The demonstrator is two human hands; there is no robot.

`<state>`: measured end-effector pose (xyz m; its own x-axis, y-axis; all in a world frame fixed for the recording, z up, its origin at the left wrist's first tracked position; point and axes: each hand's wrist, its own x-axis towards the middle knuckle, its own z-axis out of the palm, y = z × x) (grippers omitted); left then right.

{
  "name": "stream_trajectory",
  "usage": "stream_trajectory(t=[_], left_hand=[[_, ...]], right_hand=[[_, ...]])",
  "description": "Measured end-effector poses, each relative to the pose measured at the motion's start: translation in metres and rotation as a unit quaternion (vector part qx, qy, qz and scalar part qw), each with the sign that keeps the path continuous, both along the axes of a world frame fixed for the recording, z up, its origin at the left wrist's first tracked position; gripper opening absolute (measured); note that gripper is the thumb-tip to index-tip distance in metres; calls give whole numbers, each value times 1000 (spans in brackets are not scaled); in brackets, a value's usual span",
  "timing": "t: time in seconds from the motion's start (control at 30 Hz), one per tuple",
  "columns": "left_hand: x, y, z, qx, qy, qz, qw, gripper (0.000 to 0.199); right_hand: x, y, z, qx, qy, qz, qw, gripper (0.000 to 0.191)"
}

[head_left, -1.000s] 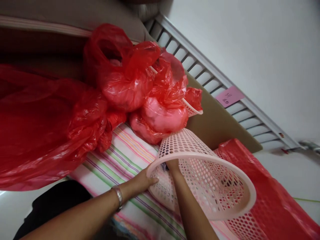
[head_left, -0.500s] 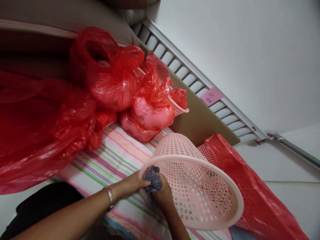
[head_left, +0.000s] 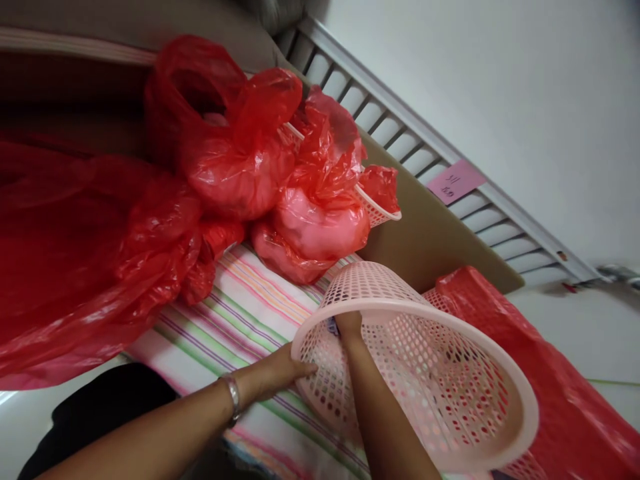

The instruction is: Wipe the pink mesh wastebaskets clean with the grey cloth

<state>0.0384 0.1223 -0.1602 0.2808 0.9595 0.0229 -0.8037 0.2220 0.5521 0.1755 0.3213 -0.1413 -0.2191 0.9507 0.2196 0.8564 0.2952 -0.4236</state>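
Observation:
A pink plastic mesh basket (head_left: 415, 309) lies tipped on its side, its wide mouth toward me. My left hand (head_left: 284, 369), with a silver bracelet on the wrist, grips the basket's left rim, the thumb inside the edge. Reaching in through the mouth, my right hand (head_left: 350, 325) is closed on a dark grey-blue cloth (head_left: 333, 326) against the upper left inner wall. Only a small piece of the cloth shows; the fingers are mostly hidden. Striped fabric (head_left: 260, 293) in white, green and pink lies beneath the basket.
Tied red plastic bags (head_left: 240, 173) with pink contents sit beyond the basket, and a large red bag (head_left: 75, 247) spreads at left. Another red bag (head_left: 540, 360) lies right of the basket. A beige board (head_left: 440, 233) and a slatted metal rail (head_left: 395, 120) with a pink note (head_left: 455, 181) stand behind.
My right hand has moved from the rim deeper into the basket with the cloth. My left hand has let go of the cloth and holds the rim. The view has shifted slightly.

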Motion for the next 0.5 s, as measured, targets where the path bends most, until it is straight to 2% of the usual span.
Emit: stream_trajectory(t=[0.1, 0.17, 0.27, 0.33, 0.43, 0.5], left_hand=[[2, 0, -2, 7, -8, 2, 1000, 61], [3, 0, -4, 16, -14, 10, 1000, 58], [5, 1, -8, 32, -16, 8, 999, 60], [7, 2, -13, 33, -5, 16, 999, 63], [8, 4, -17, 48, 27, 57, 997, 67], [5, 5, -14, 77, 52, 69, 993, 66]], right_hand=[[3, -6, 2, -29, -9, -6, 1000, 19], [5, -20, 4, -44, -16, -15, 999, 23], [8, -58, 3, -58, 1, -2, 998, 37], [12, -90, 1, -55, 34, 38, 997, 43], [19, -134, 0, -41, 52, 103, 992, 40], [21, -153, 2, -27, 51, 124, 991, 35]])
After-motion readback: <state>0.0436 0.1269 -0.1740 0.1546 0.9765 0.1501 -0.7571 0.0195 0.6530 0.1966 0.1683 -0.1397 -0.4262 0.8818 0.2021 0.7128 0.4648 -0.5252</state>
